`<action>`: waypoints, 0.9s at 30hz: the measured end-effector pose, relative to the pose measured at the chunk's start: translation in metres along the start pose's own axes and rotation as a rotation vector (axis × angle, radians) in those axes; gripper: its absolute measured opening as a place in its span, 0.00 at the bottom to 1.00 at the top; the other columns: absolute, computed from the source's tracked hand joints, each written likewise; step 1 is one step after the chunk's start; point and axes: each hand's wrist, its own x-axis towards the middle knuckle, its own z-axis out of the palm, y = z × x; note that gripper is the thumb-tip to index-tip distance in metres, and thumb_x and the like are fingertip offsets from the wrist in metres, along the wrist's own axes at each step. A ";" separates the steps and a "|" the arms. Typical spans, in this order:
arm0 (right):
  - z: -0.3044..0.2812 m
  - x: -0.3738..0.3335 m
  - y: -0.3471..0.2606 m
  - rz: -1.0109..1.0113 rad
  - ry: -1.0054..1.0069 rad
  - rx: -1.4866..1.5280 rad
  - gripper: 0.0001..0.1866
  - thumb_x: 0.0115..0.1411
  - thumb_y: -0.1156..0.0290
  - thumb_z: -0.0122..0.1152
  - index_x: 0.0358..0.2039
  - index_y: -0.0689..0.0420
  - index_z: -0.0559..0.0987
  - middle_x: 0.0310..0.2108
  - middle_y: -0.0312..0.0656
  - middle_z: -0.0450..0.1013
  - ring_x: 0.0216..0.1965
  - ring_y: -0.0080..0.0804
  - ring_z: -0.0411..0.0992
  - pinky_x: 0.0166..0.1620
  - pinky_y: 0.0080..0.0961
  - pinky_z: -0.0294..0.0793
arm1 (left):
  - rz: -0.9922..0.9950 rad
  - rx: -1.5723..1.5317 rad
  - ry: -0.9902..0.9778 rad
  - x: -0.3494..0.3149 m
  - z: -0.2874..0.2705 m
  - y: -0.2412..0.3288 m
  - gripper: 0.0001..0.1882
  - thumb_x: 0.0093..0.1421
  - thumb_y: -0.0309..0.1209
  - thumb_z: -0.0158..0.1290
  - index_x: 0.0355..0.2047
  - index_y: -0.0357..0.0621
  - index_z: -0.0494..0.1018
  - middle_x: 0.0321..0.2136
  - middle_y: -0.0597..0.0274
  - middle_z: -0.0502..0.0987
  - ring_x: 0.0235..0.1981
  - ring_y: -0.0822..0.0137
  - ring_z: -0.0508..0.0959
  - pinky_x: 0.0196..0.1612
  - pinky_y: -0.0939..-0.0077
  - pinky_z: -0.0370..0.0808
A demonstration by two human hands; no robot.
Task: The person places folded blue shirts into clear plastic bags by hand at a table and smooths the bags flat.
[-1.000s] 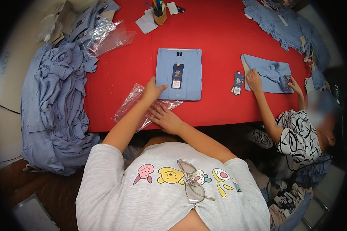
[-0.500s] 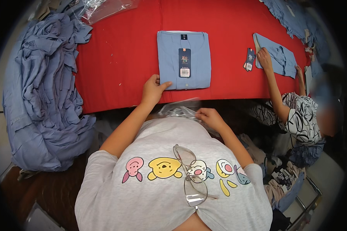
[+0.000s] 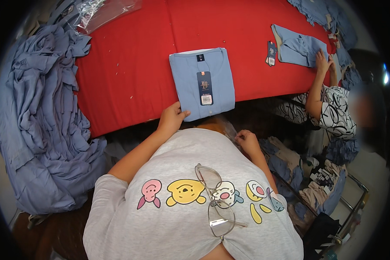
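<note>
A folded light-blue shirt [image 3: 221,82] lies face up at the near edge of the red table, its lower edge reaching over the rim. On its front rests a dark-blue hang tag [image 3: 205,89] with a white label. My left hand [image 3: 173,118] grips the shirt's lower left corner, thumb on top. Just below the table edge, my right hand [image 3: 248,141] is closed in a pinch on the edge of a clear plastic bag [image 3: 229,128]. Most of that bag is hidden in shadow between the table and my body.
Blue garments [image 3: 43,117] are heaped at the left. Clear plastic [image 3: 102,15] lies on the red table [image 3: 130,69] at far left. At right, a co-worker's hands [image 3: 323,63] touch another folded blue garment [image 3: 299,47], beside loose tags [image 3: 271,54]. Clothes fill a rack [image 3: 323,195] at lower right.
The shirt has come nearer to me, over the table edge, with my left hand on it. My right hand has moved right and down with the bag. The co-worker's hands have come together.
</note>
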 end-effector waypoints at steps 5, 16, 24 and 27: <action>-0.022 -0.006 0.007 -0.003 0.151 0.471 0.05 0.54 0.78 0.68 0.29 0.61 0.78 0.61 0.53 0.81 0.55 0.41 0.82 0.55 0.34 0.80 | -0.113 -0.090 -0.053 -0.002 -0.008 -0.007 0.16 0.63 0.30 0.70 0.46 0.34 0.79 0.27 0.58 0.83 0.28 0.71 0.79 0.37 0.72 0.78; -0.148 -0.027 -0.060 -0.344 -0.001 1.312 0.13 0.57 0.72 0.68 0.40 0.56 0.73 0.63 0.73 0.74 0.60 0.61 0.80 0.57 0.48 0.85 | 0.477 0.420 -0.282 -0.033 0.006 0.114 0.26 0.64 0.40 0.70 0.56 0.40 0.77 0.48 0.52 0.81 0.53 0.59 0.81 0.55 0.62 0.78; -0.150 -0.018 -0.078 -0.573 -0.231 1.843 0.13 0.59 0.62 0.59 0.38 0.57 0.78 0.65 0.64 0.75 0.76 0.66 0.61 0.71 0.64 0.68 | 0.188 -0.607 -0.602 0.012 0.114 0.171 0.66 0.64 0.50 0.70 0.83 0.47 0.32 0.82 0.40 0.46 0.83 0.47 0.45 0.81 0.52 0.49; -0.160 -0.013 -0.077 -0.686 -0.460 1.987 0.11 0.61 0.60 0.58 0.37 0.54 0.75 0.46 0.47 0.79 0.74 0.58 0.64 0.76 0.65 0.57 | 0.272 -0.461 -0.511 0.038 0.128 0.199 0.66 0.60 0.51 0.73 0.83 0.47 0.38 0.77 0.41 0.60 0.81 0.51 0.54 0.80 0.53 0.52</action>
